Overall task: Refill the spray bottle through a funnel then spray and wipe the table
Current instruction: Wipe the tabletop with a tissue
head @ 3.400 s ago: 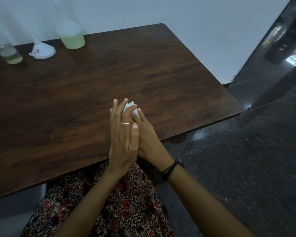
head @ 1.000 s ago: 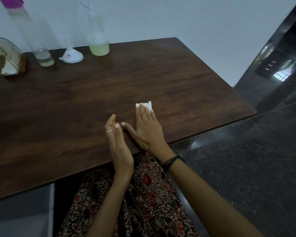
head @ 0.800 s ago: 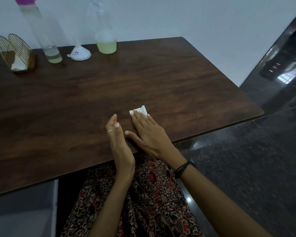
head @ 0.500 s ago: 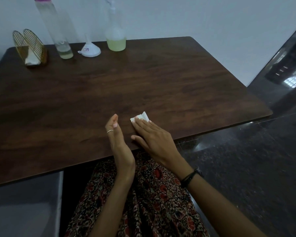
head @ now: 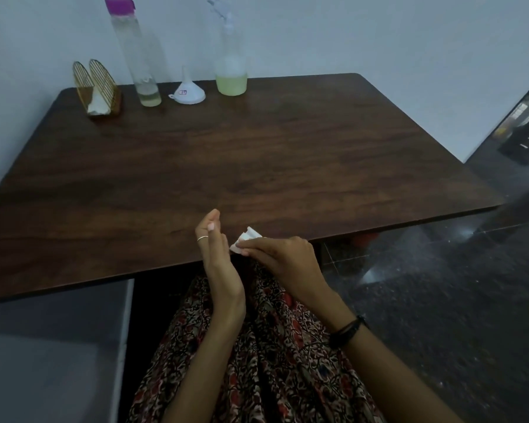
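Observation:
My right hand [head: 283, 259] pinches a small folded white tissue [head: 247, 236] at the near edge of the dark wooden table [head: 257, 160]. My left hand [head: 216, 254] stands on its edge just left of the tissue, fingers straight, holding nothing. At the far edge stand the spray bottle [head: 230, 56] with pale green liquid in its base, a white funnel [head: 187, 90] upside down on the table, and a tall clear refill bottle [head: 135, 53] with a purple cap and a little liquid left.
A gold wire napkin holder [head: 97, 87] with white napkins sits at the far left corner. A white wall runs behind the table. Dark polished floor lies to the right, and my patterned skirt is below the table edge.
My right hand slid the tissue back toward the near edge and now pinches it up off the surface. My left hand left the tissue earlier and stays beside it. The view tilted up.

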Action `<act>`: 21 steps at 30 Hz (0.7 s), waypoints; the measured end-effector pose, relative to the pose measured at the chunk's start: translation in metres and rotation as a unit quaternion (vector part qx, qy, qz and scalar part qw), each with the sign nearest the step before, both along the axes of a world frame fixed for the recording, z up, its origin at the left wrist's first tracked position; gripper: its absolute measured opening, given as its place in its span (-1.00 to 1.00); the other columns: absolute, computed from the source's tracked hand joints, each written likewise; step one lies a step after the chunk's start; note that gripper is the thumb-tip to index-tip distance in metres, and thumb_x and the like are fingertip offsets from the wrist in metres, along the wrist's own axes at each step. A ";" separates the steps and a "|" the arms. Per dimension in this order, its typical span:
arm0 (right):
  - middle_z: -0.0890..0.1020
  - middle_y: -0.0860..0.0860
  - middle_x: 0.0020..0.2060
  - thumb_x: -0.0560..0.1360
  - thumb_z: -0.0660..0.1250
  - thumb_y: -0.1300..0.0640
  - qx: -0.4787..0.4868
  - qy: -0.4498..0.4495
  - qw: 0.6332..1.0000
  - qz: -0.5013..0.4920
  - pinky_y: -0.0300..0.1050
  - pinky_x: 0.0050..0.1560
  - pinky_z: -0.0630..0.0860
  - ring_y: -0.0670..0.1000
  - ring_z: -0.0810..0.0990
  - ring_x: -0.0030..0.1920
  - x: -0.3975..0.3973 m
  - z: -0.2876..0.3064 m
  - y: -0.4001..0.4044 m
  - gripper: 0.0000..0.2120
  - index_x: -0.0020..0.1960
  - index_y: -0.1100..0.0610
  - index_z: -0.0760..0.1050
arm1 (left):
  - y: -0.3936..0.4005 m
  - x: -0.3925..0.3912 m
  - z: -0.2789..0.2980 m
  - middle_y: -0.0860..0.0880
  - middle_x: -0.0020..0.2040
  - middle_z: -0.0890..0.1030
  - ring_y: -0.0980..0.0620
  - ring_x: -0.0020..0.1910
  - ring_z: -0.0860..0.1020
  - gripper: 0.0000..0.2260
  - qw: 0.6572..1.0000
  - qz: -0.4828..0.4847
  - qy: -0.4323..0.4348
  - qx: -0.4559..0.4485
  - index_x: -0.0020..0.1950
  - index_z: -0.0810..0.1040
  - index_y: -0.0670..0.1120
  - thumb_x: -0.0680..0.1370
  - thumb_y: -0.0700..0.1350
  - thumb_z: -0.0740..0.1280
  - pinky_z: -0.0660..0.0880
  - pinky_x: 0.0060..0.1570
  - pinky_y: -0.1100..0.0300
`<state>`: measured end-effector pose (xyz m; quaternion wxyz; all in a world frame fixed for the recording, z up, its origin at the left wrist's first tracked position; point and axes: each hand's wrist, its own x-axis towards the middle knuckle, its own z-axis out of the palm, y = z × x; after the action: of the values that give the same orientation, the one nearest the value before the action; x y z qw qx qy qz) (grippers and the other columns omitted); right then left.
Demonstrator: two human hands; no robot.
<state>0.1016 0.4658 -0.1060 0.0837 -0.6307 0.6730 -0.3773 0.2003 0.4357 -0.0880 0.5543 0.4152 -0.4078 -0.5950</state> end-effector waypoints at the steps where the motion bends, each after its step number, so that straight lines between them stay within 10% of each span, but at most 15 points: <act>1: 0.72 -0.12 -0.13 0.47 0.27 -0.14 0.024 -0.046 0.999 0.013 -0.35 -0.26 0.47 -0.23 0.62 -0.21 -0.002 0.004 0.000 -0.73 0.05 -0.08 0.65 | 0.000 0.002 0.001 0.02 0.39 0.39 0.18 0.39 0.32 -0.70 1.000 0.004 0.002 0.001 0.31 0.37 -0.04 0.66 -0.04 -0.01 0.23 0.38 0.24; 5: 0.70 -0.07 -0.08 0.50 0.35 0.13 0.064 -0.312 0.948 0.010 -0.37 -0.04 0.53 -0.22 0.64 -0.07 -0.010 0.023 -0.005 -0.82 0.05 0.14 0.65 | -0.001 0.004 0.006 0.03 0.37 0.40 0.15 0.39 0.33 -0.72 1.000 -0.001 0.010 0.008 0.26 0.38 0.01 0.65 -0.01 -0.03 0.25 0.38 0.22; 11: 0.71 0.03 -0.06 0.50 0.35 0.05 0.074 -0.679 0.719 -0.128 -0.12 -0.11 0.50 0.01 0.60 -0.13 -0.017 0.039 -0.033 -0.84 -0.14 0.04 0.69 | -0.018 -0.016 0.023 -0.03 0.29 0.52 0.11 0.30 0.46 -0.63 0.993 -0.033 0.082 0.073 0.27 0.46 -0.08 0.64 0.04 0.00 0.35 0.31 0.14; 15: 0.63 0.25 0.09 0.49 0.35 0.01 0.042 -0.781 0.602 -0.162 -0.03 -0.11 0.57 0.10 0.62 -0.18 -0.013 0.049 -0.060 -0.63 0.16 0.24 0.57 | -0.033 -0.036 0.033 -0.02 0.13 0.63 0.05 0.19 0.56 -0.71 0.987 -0.041 0.094 0.123 0.15 0.56 -0.07 0.62 -0.02 0.10 0.47 0.18 0.10; 21: 0.68 0.05 -0.23 0.48 0.33 -0.11 0.033 -0.779 0.603 -0.172 -0.24 -0.43 0.53 -0.04 0.63 -0.34 -0.027 0.059 -0.105 -0.72 -0.07 0.10 0.62 | -0.077 -0.069 0.053 0.03 -0.04 0.69 0.05 0.05 0.62 -0.75 0.983 -0.043 0.089 0.152 0.02 0.61 -0.06 0.59 -0.05 0.15 0.49 0.15 0.08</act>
<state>0.0745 0.3606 -0.0471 0.5303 0.0317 0.4611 -0.7108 0.1316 0.3582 -0.0347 0.4926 0.4217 -0.2793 -0.7082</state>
